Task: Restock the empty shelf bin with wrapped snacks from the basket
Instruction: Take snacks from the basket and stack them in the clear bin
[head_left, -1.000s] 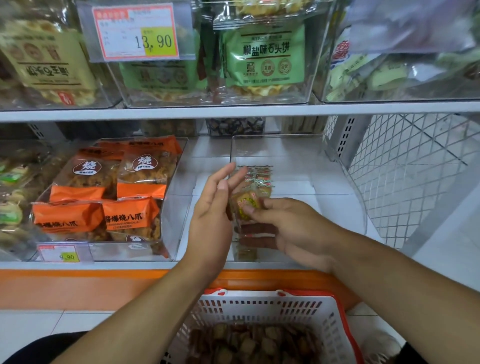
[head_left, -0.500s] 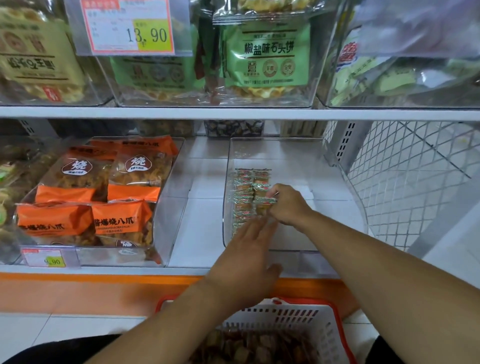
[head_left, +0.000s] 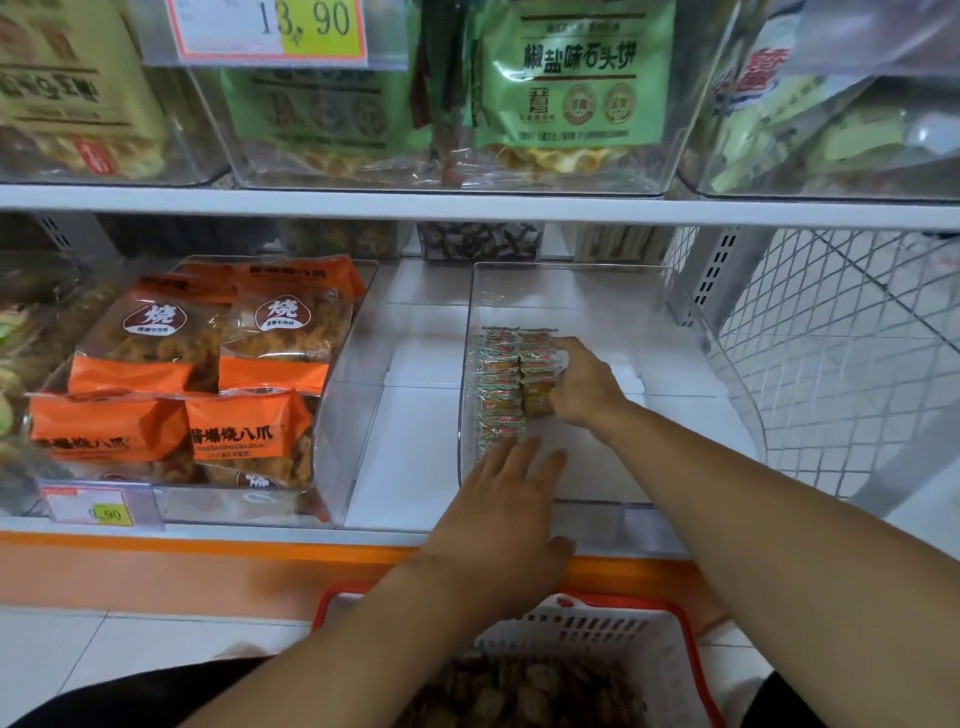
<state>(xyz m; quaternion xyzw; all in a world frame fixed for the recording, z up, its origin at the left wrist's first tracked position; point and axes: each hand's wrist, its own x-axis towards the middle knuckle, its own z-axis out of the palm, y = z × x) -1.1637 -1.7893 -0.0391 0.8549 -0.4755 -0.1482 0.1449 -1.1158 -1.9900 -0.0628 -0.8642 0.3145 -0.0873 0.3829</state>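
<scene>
Right hand (head_left: 584, 387) fingers curl onto the snacks (head_left: 511, 382), two rows running front-to-back along the bin's (head_left: 727, 415) left wall. Left hand (head_left: 511, 499) flat, fingers straight, at the rows' near end. Basket (head_left: 613, 623) below the bin, nearer the left hand.

Two hands (head_left: 584, 384), one basket (head_left: 639, 639), four orange snack bags (head_left: 249, 431).

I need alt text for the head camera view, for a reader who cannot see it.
A person's right hand presses wrapped snacks into two rows inside a clear shelf bin, while the left hand reaches in flat. Below, a red-rimmed basket holds more snacks.
</scene>
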